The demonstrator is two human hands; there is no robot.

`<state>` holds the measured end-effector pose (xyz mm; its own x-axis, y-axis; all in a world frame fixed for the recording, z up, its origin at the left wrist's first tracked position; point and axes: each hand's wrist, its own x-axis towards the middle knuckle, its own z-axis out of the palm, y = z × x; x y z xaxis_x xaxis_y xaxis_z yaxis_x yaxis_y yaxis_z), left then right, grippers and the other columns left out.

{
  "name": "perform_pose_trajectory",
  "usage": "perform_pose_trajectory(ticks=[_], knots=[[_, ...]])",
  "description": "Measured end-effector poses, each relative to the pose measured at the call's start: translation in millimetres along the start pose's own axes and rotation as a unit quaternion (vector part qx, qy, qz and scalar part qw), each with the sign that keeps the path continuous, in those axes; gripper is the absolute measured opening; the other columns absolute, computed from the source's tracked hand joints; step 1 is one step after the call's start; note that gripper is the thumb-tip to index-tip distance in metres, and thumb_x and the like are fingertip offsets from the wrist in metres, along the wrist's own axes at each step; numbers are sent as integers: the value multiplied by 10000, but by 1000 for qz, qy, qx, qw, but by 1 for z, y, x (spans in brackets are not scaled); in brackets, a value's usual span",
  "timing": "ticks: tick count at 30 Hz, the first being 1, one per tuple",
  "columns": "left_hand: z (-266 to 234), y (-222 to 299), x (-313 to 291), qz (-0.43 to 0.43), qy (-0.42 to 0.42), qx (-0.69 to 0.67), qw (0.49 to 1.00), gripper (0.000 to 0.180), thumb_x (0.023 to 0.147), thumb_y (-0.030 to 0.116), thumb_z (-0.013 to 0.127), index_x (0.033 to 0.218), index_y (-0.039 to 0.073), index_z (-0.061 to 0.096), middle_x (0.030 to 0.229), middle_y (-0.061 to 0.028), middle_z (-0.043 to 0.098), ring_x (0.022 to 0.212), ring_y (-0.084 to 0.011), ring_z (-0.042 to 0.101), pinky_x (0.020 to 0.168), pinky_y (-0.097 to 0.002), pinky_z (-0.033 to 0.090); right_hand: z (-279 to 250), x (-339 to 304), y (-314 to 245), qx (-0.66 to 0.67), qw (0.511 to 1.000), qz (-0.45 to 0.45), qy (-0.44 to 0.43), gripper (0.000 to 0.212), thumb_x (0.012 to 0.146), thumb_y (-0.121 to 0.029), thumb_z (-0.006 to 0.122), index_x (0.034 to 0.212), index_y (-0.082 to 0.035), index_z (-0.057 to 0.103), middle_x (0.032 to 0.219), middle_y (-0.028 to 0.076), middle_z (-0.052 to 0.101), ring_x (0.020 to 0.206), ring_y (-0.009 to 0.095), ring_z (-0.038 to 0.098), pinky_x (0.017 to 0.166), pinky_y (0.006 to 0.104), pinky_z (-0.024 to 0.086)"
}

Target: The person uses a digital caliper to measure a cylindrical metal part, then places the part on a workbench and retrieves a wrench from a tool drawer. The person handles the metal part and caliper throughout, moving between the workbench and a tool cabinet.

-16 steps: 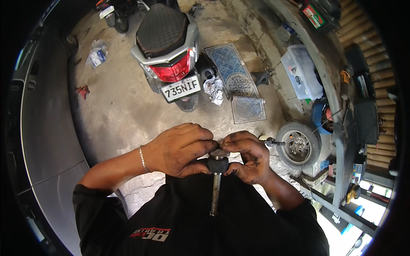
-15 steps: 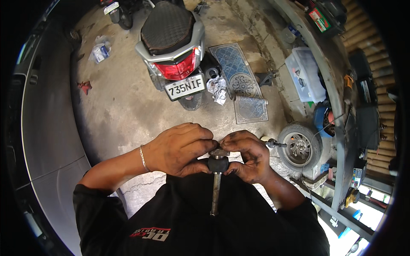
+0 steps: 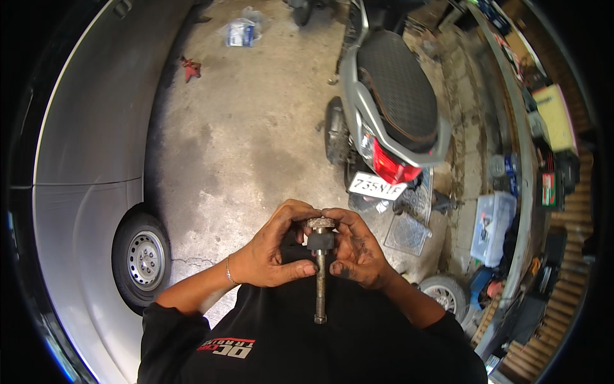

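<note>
Close in front of my chest, both hands hold a long metal bolt (image 3: 320, 288) that points down toward me. A black rubber bushing (image 3: 320, 241) sits around its upper part, with a worn round metal piece (image 3: 321, 223) above it. My left hand (image 3: 272, 249) curls around the left side, its fingertips at the round piece and its thumb next to the shaft. On the other side, my right hand (image 3: 360, 248) touches the round piece with its fingertips, its darkly smudged thumb beside the shaft. Some fingers are partly hidden behind the bushing.
A silver vehicle (image 3: 89, 160) with a wheel (image 3: 146, 259) lines the left side. Ahead to the right stands a scooter (image 3: 400, 89). A loose wheel (image 3: 443, 296), a clear plastic box (image 3: 492, 227) and a cluttered bench (image 3: 521, 237) are at right. A red object (image 3: 190, 69) lies on the floor.
The view has swung left, so the scooter appears farther right and the vehicle's wheel shows. My thumbs have moved off the bushing down beside the bolt's shaft, uncovering more of the bushing.
</note>
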<state>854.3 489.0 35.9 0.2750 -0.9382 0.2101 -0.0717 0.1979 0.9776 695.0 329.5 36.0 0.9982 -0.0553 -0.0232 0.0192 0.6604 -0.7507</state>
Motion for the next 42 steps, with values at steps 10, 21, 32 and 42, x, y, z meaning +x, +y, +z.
perform_pose_trajectory(ticks=[10, 21, 32, 42], knots=[[-174, -10, -5, -214, 272, -205, 916, 425, 1031, 334, 623, 1286, 20, 492, 1079, -42, 585, 880, -80, 530, 781, -245, 474, 20, 235, 20, 97, 964, 244, 39, 679, 988, -160, 674, 1545, -76, 294, 1236, 150, 620, 1097, 238, 672, 1006, 375, 542], [-451, -64, 122, -284, 329, -44, 900, 311, 1068, 313, 545, 1204, 39, 596, 868, 45, 491, 738, -56, 415, 652, -207, 361, -91, 535, 3, 180, 892, 401, -107, 542, 1073, -384, 523, 1454, -28, 374, 1164, 191, 668, 1009, 237, 700, 833, 311, 567], [-607, -138, 280, -213, 489, -124, 837, 277, 1065, 262, 541, 1234, 43, 524, 834, -21, 526, 727, -112, 524, 659, -258, 453, -160, 788, -94, -204, 934, 288, 60, 196, 1046, -229, 607, 1068, -34, 602, 875, 25, 655, 740, 71, 599, 664, 232, 511], [-841, -239, 488, -142, 360, 38, 921, 345, 1073, 314, 533, 869, 38, 562, 724, 1, 538, 632, -86, 465, 585, -264, 408, -242, 1036, -149, -312, 928, 133, 154, 249, 1044, -276, 607, 1030, -27, 605, 815, -5, 614, 687, 69, 534, 624, 232, 447]])
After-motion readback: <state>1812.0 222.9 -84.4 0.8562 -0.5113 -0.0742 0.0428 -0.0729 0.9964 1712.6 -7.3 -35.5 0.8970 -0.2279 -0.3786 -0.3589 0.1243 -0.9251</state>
